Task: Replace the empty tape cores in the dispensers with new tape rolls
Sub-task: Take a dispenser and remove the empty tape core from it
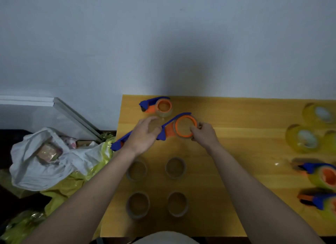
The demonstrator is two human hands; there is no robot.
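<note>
At the right edge of the frame much is cut off and blurred: two blue-and-orange dispensers loaded with yellowish tape and run out of the picture, and of the new tape rolls in the upper right, two show nearly whole while a third is only a sliver at the border. The left hand covers the middle of the held dispenser, so its blue handle appears only below the wrist, over the tabletop's left edge. That hand grips the dispenser; the right hand pinches the rim of the cardboard core on its orange hub, at centre frame. A fourth dispenser lies at the tabletop's far edge, its contents hard to make out. Four empty cores stand in a square between the forearms. At lower left, a white bag lies on yellow plastic, its contents unclear.
</note>
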